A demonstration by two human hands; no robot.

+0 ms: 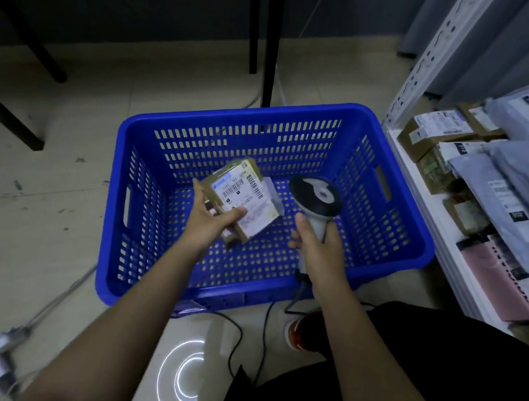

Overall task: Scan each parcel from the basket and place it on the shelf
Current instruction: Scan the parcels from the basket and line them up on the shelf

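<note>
Over the blue basket, which sits on the floor beside the white shelf, the left hand grips a small brown parcel, thumb pressed on its white label and fingers curled underneath, holding it tilted with the barcodes facing up. Just beside it, the right hand is wrapped around the handle of a white and black scanner, whose head is angled toward the parcel; its cable trails down toward the floor. Whether the scan has registered cannot be told. Judging by how things lie, the task looks close to its end: the shelf already carries a crowd of boxes and grey mailer bags, with a pink one nearer the person, while the basket appears nearly emptied. Behind the held parcel a pale sliver shows against the basket bottom, which may be one more item or only a slip of paper; it is too hidden to say. What remains, as far as can be judged, is reading this label, setting the parcel on the shelf, and checking that last pale thing.
</note>
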